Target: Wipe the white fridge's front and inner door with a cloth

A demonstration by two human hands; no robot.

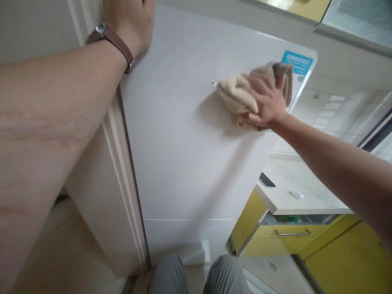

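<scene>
A large white appliance panel, which looks like a refrigerator front (183,163), fills the middle of the view. On its upper right my right hand (266,96) presses a bunched beige and brown cloth (237,96) against the surface, fingers over the fabric. The cloth covers part of a blue and white label (297,61) near the panel's right edge. My left hand (130,20) rests against the panel's upper left side, below a wrist with a brown-strapped watch (114,43). Its fingers are cut off by the top of the picture.
A white door frame (114,139) runs close along the panel's left side. At the lower right, a white countertop (284,183) carries a dark phone (267,180) and a small white object (296,195). Beneath is a yellow drawer (284,231), partly open. My knees (226,273) are below.
</scene>
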